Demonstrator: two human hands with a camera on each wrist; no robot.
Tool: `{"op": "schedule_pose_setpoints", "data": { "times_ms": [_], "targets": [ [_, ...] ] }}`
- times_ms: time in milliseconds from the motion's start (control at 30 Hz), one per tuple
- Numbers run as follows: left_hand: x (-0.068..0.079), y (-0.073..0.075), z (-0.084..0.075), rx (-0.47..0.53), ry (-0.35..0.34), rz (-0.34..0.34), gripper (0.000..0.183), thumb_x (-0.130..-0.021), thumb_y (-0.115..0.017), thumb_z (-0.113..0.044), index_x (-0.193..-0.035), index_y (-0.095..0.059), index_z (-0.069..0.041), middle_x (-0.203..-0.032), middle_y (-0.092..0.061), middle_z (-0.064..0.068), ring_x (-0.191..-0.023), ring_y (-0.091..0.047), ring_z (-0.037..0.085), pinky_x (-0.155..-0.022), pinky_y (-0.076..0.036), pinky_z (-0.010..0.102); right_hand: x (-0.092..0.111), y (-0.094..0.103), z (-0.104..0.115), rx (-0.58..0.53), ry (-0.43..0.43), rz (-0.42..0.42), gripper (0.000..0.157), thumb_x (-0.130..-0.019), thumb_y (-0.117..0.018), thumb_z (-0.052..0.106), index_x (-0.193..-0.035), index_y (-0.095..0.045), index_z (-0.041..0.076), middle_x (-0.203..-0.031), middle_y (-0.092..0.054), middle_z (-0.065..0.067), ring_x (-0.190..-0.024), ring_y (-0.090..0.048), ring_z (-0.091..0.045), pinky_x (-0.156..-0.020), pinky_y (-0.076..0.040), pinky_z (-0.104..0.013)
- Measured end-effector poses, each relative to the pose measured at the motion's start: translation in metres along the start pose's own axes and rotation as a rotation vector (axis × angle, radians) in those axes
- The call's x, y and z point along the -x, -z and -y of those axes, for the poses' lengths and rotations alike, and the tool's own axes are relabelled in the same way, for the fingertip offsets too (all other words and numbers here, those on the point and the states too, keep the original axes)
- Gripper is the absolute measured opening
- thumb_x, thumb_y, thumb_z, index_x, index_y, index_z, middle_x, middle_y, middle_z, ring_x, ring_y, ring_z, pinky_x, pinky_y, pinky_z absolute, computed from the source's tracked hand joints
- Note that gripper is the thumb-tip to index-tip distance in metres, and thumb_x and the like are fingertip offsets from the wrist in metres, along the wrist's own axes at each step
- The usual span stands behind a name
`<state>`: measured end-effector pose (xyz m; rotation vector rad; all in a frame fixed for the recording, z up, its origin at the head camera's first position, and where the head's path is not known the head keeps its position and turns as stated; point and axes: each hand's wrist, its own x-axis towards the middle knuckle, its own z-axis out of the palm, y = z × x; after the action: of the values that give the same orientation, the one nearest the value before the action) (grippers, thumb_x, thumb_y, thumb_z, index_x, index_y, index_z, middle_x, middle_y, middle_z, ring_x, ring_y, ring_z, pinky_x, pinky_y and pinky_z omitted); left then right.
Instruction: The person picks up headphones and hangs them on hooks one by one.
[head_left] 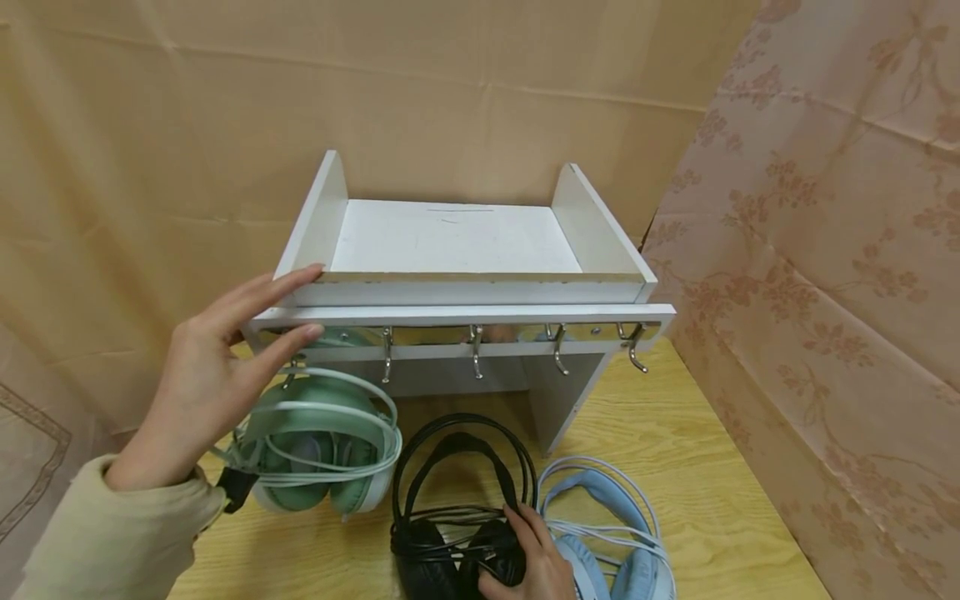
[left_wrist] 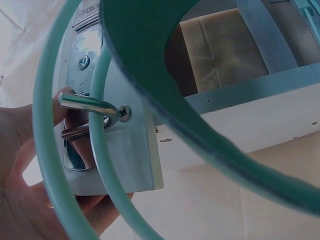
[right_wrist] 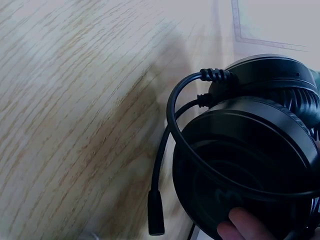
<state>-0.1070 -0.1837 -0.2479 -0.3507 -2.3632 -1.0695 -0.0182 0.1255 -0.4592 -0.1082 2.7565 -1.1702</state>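
My left hand (head_left: 206,367) grips the left end of a white shelf rack (head_left: 480,293), thumb in front and fingers over the top. From the leftmost hook (left_wrist: 87,104) hang green headphones (head_left: 318,417), their cable looped around them. Below the rack, my right hand (head_left: 536,562) holds black headphones (head_left: 412,533) by one ear cup. In the right wrist view, two fingertips press that ear cup (right_wrist: 240,145), and a microphone boom (right_wrist: 156,215) sticks out from the headset. Light blue headphones (head_left: 637,525) lie on the table just right of this hand.
Several metal hooks, such as the bare middle hook (head_left: 477,354), line the rack's front. The rack stands on a wood-grain table (head_left: 720,467). Behind hangs a tan cloth (head_left: 450,92), and a flowered pink cloth (head_left: 832,292) closes off the right side.
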Motion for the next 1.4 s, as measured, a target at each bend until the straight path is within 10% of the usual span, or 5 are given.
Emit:
{"op": "schedule_pose_setpoints", "data": {
  "times_ms": [167,467,1133,1400],
  "targets": [
    [0.0,0.0,0.001,0.013,0.014,0.009,0.053,-0.079,-0.073,-0.016,-0.126,-0.057,-0.036,-0.132,-0.055,0.002,-0.128,-0.045,0.022,-0.089,-0.029,0.001,-0.002,-0.003,0.005,0.072,-0.003,-0.082,0.068,-0.072,-0.073,0.041,-0.129,-0.052,0.011,-0.135,-0.046,-0.016,-0.068,-0.053,-0.007,-0.053,-0.038,-0.023],
    [0.0,0.0,0.0,0.001,-0.002,0.0,0.053,-0.079,-0.073,-0.016,-0.125,-0.057,-0.036,-0.131,-0.057,0.002,-0.127,-0.046,0.023,-0.089,-0.029,0.001,-0.003,-0.004,0.011,0.08,-0.005,-0.179,0.066,-0.068,-0.076,0.032,-0.128,-0.054,0.016,-0.134,-0.049,-0.011,-0.048,-0.034,0.003,-0.046,-0.031,-0.018],
    [0.0,0.0,0.0,0.004,-0.003,-0.004,0.053,-0.079,-0.073,-0.016,-0.125,-0.057,-0.035,-0.131,-0.057,0.001,-0.127,-0.046,0.022,-0.09,-0.029,0.001,-0.005,-0.011,0.005,0.187,0.198,-0.55,0.069,-0.053,-0.082,0.027,-0.118,-0.062,0.017,-0.119,-0.059,-0.003,-0.048,-0.034,0.008,-0.042,-0.027,-0.011],
    [0.0,-0.001,0.0,0.006,-0.007,-0.007,0.053,-0.079,-0.073,-0.015,-0.125,-0.058,-0.035,-0.131,-0.056,0.003,-0.126,-0.047,0.019,-0.087,-0.03,0.0,-0.007,-0.01,0.002,0.219,0.277,-0.644,0.076,-0.046,-0.086,0.025,-0.118,-0.063,0.017,-0.118,-0.06,-0.001,-0.059,-0.057,-0.003,-0.046,-0.036,-0.011]
  ]
}}
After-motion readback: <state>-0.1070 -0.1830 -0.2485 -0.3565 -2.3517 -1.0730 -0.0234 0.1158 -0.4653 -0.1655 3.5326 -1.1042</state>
